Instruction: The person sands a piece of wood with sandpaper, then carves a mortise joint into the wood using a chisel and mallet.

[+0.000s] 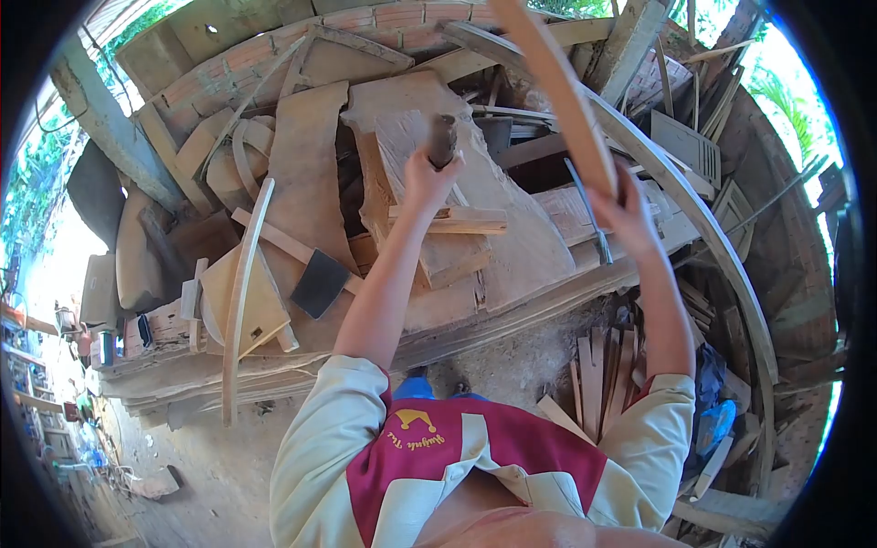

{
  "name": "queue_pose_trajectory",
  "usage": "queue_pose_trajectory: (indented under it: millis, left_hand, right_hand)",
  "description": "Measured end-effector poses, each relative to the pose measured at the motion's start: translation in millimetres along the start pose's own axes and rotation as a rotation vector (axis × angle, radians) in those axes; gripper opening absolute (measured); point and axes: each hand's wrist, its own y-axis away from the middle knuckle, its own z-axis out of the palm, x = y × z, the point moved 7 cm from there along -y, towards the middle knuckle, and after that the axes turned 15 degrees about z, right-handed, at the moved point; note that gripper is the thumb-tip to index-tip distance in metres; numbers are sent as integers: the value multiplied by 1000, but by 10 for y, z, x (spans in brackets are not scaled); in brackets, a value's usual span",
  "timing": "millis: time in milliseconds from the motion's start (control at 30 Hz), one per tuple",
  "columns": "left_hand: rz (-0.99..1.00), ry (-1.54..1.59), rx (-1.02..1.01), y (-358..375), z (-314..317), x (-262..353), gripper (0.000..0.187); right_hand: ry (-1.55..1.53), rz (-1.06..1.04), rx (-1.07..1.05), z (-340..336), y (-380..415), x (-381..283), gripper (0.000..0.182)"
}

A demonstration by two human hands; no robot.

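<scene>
My right hand (628,217), at the right of the head view, is closed round the lower end of a long reddish-brown wooden strip (568,96). The strip slants up past the top edge of the view. My left hand (431,184) is raised over the workbench, wrapped round a short dark block-like object (444,139), too blurred to name exactly. Under my left hand lie a thick wooden block (452,260) and a short wooden batten (464,220). A blue-handled brush (589,215) rests just left of my right hand.
A curved wooden strip (245,301) juts over the front edge of the slab-stacked bench (525,274). Beside it lies a dark flat-headed tool (320,284). A long curved rail (722,242) arcs down the right side. Wood offcuts (603,370) stand on the floor.
</scene>
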Motion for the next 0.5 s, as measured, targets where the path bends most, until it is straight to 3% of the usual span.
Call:
queue_pose_trajectory:
  millis: [33, 100, 133, 200, 233, 267, 333, 400, 467, 500]
  left_hand:
    - [0, -1, 3, 2, -5, 5, 24]
    - [-4, 14, -16, 5, 2, 2, 24]
    - [-4, 12, -13, 5, 0, -12, 24]
    - [62, -30, -41, -5, 12, 24, 19]
    - [63, -32, -34, -3, 10, 31, 19]
    - [36, -8, -16, 3, 6, 24, 21]
    - [17, 12, -1, -24, -32, 1, 24]
    - [-14, 44, 22, -32, -73, -34, 22]
    - [-23, 73, 30, -22, -95, -20, 21]
    - [-33, 98, 38, -15, -103, -24, 20]
  right_hand:
    - [1, -2, -3, -13, -11, -162, 66]
    - [-295, -277, 122, -156, 73, -540, 63]
    - [-295, -279, 120, -121, 125, -601, 63]
    - [-78, -158, -92, 136, 194, -621, 58]
    - [186, -110, -278, 216, 147, -532, 57]
    - [188, -117, -282, 184, 138, -590, 57]
    - [622, -143, -231, 119, 182, -756, 59]
    - [553, -53, -211, 52, 210, -896, 60]
    - [135, -348, -94, -67, 277, -1191, 61]
    - [138, -449, -17, -57, 247, -1223, 62]
